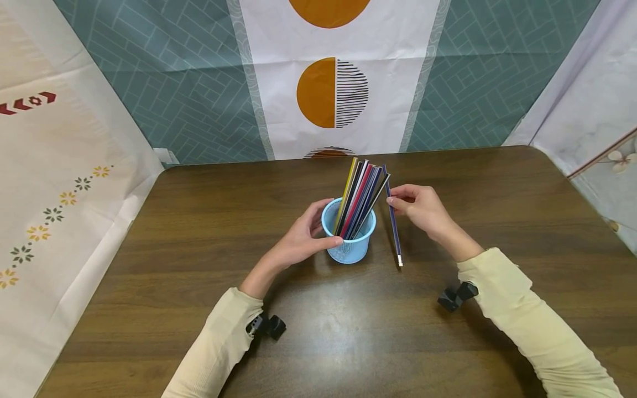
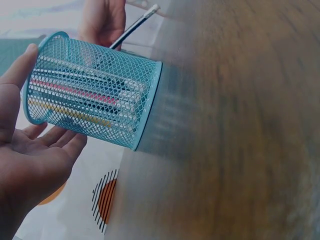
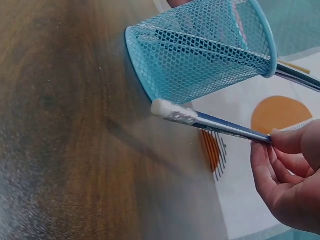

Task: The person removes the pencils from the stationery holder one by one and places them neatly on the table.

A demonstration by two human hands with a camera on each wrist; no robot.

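A light blue mesh pencil cup (image 1: pixel 350 253) stands on the table, with several pencils (image 1: pixel 359 193) leaning in it, yellow, black, red and dark blue among them. My left hand (image 1: pixel 304 235) grips the cup from the left, thumb near the front rim and fingers behind; the left wrist view shows them curved round its upper part. Just right of the cup, my right hand (image 1: pixel 420 209) pinches a dark blue pencil (image 1: pixel 395 228) between thumb and fingers. That pencil points its white eraser (image 3: pixel 171 111) down, above the tabletop and outside the cup.
The brown wooden table (image 1: pixel 199 249) reaches back to a teal and white patterned cloth (image 1: pixel 199 83). Another cloth with small flowers (image 1: pixel 59 199) hangs at the left. Small black cameras (image 1: pixel 458 296) are strapped to both wrists.
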